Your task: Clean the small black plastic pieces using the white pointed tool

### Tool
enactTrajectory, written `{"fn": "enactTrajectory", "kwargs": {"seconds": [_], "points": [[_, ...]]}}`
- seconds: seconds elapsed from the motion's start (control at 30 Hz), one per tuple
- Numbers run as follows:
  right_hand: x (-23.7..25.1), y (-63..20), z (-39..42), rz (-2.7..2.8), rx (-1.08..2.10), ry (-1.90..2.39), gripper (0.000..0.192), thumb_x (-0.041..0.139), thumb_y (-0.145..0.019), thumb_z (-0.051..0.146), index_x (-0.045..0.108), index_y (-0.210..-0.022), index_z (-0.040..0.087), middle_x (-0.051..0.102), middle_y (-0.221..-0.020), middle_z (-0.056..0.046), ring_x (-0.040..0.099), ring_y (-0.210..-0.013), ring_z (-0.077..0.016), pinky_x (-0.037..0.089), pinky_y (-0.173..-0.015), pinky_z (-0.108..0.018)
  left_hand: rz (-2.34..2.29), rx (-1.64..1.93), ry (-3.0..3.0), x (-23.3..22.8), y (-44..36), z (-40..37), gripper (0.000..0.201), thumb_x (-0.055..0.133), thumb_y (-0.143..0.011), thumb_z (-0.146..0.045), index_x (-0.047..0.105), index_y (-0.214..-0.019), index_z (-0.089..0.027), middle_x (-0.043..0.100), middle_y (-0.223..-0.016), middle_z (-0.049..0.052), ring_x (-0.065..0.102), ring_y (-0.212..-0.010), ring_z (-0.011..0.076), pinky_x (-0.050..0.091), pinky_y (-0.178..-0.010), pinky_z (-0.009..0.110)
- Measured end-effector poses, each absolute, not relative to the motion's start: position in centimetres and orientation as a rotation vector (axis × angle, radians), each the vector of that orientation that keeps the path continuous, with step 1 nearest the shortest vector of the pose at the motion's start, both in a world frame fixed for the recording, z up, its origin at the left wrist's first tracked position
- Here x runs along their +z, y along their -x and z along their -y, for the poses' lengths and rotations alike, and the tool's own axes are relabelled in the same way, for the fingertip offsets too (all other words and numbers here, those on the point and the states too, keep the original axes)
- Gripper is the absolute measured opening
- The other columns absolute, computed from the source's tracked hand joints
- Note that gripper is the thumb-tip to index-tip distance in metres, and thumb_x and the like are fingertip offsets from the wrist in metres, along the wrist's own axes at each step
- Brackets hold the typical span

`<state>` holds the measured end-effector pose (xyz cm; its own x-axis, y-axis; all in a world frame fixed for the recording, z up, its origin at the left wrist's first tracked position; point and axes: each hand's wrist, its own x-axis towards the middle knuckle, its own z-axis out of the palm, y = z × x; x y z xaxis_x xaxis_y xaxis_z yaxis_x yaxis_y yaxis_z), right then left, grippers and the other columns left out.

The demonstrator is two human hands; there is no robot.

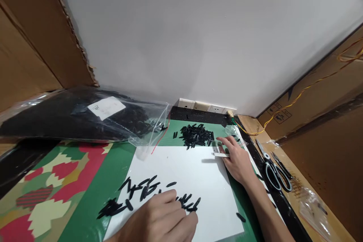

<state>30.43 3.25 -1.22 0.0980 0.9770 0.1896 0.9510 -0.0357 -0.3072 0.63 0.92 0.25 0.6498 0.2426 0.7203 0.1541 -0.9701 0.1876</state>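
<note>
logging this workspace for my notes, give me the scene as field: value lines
left hand: curled over white sheet, any grip hidden
right hand: holding slim white object
pile: black pieces, by the sheet's far edge
loose pieces: near left hand, some on the sheet
bag: clear plastic, black inside, white label
scissors: on the right side

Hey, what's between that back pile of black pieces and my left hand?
In the head view, a bare stretch of white sheet comes first, then some loose black pieces right by your left hand.

Soft light covers the wall [210, 38]; glare streaks the plastic bag [153, 117]; faint shadow crosses the sheet [210, 185]; edges stretch.
</note>
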Motion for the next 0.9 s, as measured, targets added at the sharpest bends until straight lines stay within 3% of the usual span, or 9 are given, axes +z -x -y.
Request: {"fn": "enactTrajectory", "kwargs": {"seconds": [0.2, 0.37, 0.57, 0.77, 0.9], "points": [[-1.4, -28.8, -4.9, 1.736, 0.038, 2.138, 0.027, 0.058, -0.109, 0.04, 0.074, -0.121, 0.023, 0.074, -0.115, -0.007, 0.071, -0.088, -0.022, 0.047, -0.067, -0.031, -0.234, 1.147, -2.728, 0.5, -0.2, -0.8, 0.026, 0.05, -0.08, 0.004, 0.05, -0.076, -0.022, 0.047, -0.057, -0.004, 0.033, -0.05, 0.0155, 0.028, -0.053, 0.035], [-1.6, -28.0, -6.0, 1.637, 0.132, 2.172, 0.018, 0.07, -0.107, 0.034, 0.073, -0.111, 0.017, 0.073, -0.106, -0.004, 0.07, -0.09, -0.0189, 0.059, -0.083, -0.037, -0.204, 1.171, -2.765, 0.4, -0.2, -0.7, 0.024, 0.049, -0.085, 0.0, 0.05, -0.076, -0.022, 0.045, -0.057, -0.004, 0.031, -0.05, 0.0156, 0.027, -0.053, 0.035], [-1.1, -28.2, -5.8, 1.505, 0.28, 2.019, 0.022, 0.071, -0.105, 0.039, 0.071, -0.107, 0.016, 0.071, -0.111, -0.006, 0.069, -0.099, -0.0213, 0.059, -0.091, -0.041, -0.195, 1.126, -2.766, 0.1, -0.4, -0.9, 0.024, 0.05, -0.085, 0.003, 0.054, -0.078, -0.02, 0.046, -0.057, -0.005, 0.032, -0.05, 0.0143, 0.023, -0.054, 0.035], [1.3, -27.0, -2.8, 1.593, 0.799, 1.537, 0.037, 0.065, -0.103, 0.055, 0.068, -0.097, 0.019, 0.069, -0.099, -0.006, 0.061, -0.084, -0.0199, 0.049, -0.071, -0.031, -0.581, 1.158, -2.634, 0.9, -0.2, -0.8, 0.021, 0.054, -0.099, 0.0, 0.065, -0.103, -0.017, 0.062, -0.069, -0.004, 0.051, -0.057, 0.0131, 0.036, -0.061, 0.032], [2.3, -25.0, -0.7, 1.681, 1.246, 1.233, 0.033, 0.076, -0.097, 0.052, 0.069, -0.089, 0.02, 0.068, -0.094, -0.003, 0.059, -0.084, -0.0182, 0.047, -0.075, -0.029, -0.911, 0.982, -2.265, 1.6, -0.1, -0.7, 0.019, 0.054, -0.11, -0.018, 0.063, -0.126, -0.022, 0.071, -0.089, -0.003, 0.064, -0.071, 0.0122, 0.047, -0.068, 0.025]]}}
